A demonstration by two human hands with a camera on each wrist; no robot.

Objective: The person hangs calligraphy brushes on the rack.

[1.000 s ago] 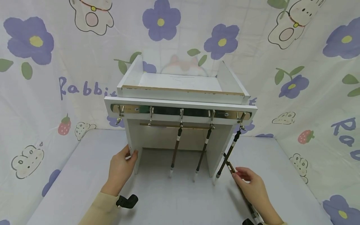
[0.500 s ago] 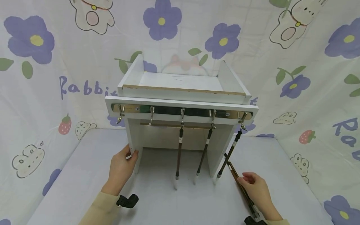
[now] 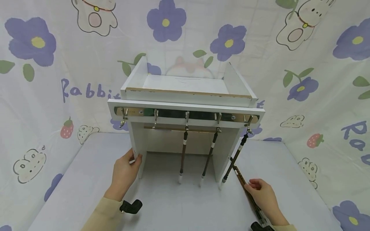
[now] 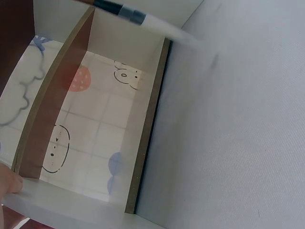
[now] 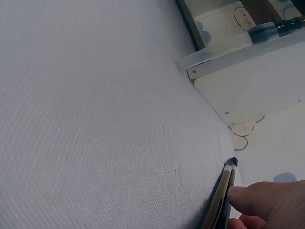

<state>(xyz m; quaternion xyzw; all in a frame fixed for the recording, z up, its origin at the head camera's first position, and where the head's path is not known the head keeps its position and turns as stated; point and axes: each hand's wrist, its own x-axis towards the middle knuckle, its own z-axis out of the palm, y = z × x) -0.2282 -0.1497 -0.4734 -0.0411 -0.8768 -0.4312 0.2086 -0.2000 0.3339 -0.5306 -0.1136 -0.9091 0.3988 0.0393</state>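
Note:
A white wooden rack (image 3: 185,104) stands upright with a metal hook strip along its front. My left hand (image 3: 124,173) grips the edge of its left side panel; in the left wrist view my thumb (image 4: 10,182) shows at the frame. Three calligraphy brushes hang from the middle and right hooks: one in the middle (image 3: 183,150), one beside it (image 3: 212,147) and one at the far right (image 3: 237,154). At least two more calligraphy brushes (image 5: 222,191) lie side by side on the table. My right hand (image 3: 263,197) pinches one by its upper shaft, fingers partly hidden.
Two hooks at the left, an outer hook (image 3: 122,118) and an inner hook (image 3: 155,118), carry nothing. An open tray-like shelf (image 3: 188,93) tops the rack. White cloth covers the table (image 3: 179,208), and a patterned curtain (image 3: 185,38) hangs behind and at the sides.
My right hand has shifted a little down and to the right along the lying brushes, its fingers drawn closer together. The middle hanging brush has swung slightly. My left hand stays put.

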